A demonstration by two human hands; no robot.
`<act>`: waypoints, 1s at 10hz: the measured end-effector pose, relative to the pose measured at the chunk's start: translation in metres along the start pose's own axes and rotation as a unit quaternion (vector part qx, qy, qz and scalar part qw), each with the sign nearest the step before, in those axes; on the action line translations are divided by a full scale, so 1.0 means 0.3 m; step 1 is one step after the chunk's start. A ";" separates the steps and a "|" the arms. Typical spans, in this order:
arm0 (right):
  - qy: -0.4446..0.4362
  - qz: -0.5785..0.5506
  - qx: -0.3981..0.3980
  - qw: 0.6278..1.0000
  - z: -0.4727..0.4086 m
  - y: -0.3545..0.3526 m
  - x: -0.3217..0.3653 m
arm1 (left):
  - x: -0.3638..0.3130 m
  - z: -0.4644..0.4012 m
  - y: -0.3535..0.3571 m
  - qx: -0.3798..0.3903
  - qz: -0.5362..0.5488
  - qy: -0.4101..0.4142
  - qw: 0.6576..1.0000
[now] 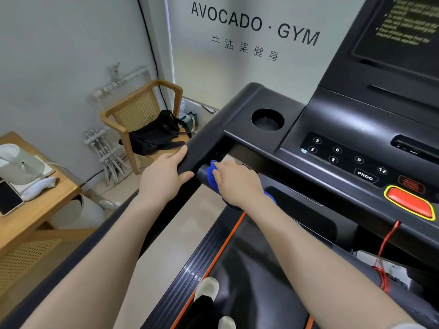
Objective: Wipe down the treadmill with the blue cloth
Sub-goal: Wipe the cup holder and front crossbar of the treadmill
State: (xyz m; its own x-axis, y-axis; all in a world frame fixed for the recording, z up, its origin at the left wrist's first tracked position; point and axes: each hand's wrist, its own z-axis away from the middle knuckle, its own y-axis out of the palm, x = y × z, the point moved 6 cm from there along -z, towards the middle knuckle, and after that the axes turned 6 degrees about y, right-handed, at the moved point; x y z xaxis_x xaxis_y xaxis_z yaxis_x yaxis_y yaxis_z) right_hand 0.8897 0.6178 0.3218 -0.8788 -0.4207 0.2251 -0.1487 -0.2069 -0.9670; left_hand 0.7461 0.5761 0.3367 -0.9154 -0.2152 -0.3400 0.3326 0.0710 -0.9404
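- Shoes (209, 289) on belt (249, 269) nearest, orange-edged side rail (190, 264) to left.
- Both forearms reaching forward and up toward console (344, 148).
- Left hand (164, 174) gripping end of side handrail (202, 150), thumb under, fingers laid over top; holds no cloth.
- Right hand (234, 180) wrapped round blue cloth (211, 173), pressing it onto short round grip bar (202, 174) just beside left hand; cloth tail showing below wrist.
- Hands close together, not touching.
- Step judged: wiping grip bar. Best done by closing cloth fully round bar, twisting, then drawing along whole length; left hand to steady only.
- Clearance: bar sits tight under console edge, knuckle room limited above; open gap below toward belt.
- Red safety cord (387, 248) hanging at right, orange stop button (408, 203) above it; both well apart from working hand, to be avoided on later passes.
- Cup well (267, 119) and keypad (344, 157) beyond, judged not yet wiped.
- Chair (142, 110) with black bag (154, 136) against far wall; table (35, 210) at left.
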 end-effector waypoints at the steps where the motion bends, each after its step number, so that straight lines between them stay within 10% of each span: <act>1: 0.055 -0.118 0.002 0.992 -0.077 -0.017 0.009 | 0.004 -0.007 -0.007 0.013 -0.013 0.005 1.000; 5: 0.286 -0.390 0.167 0.859 -0.228 0.079 -0.102 | 0.021 -0.091 -0.043 0.141 -0.044 0.053 0.988; 8: 0.086 -0.160 0.074 0.981 -0.087 -0.012 0.035 | 0.025 -0.094 0.013 0.184 0.054 0.079 0.978; 10: -0.019 0.068 -0.063 0.996 0.061 0.004 0.022 | 0.032 -0.123 0.014 0.225 0.046 0.104 0.968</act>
State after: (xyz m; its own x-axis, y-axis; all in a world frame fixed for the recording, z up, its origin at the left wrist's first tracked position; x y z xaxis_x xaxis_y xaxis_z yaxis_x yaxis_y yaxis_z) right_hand 0.8920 0.5987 0.3243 -0.8769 -0.4715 0.0934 -0.0874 -0.0347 -0.9956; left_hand 0.7304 0.6103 0.3294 -0.8878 -0.0238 -0.4596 0.4362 -0.3616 -0.8240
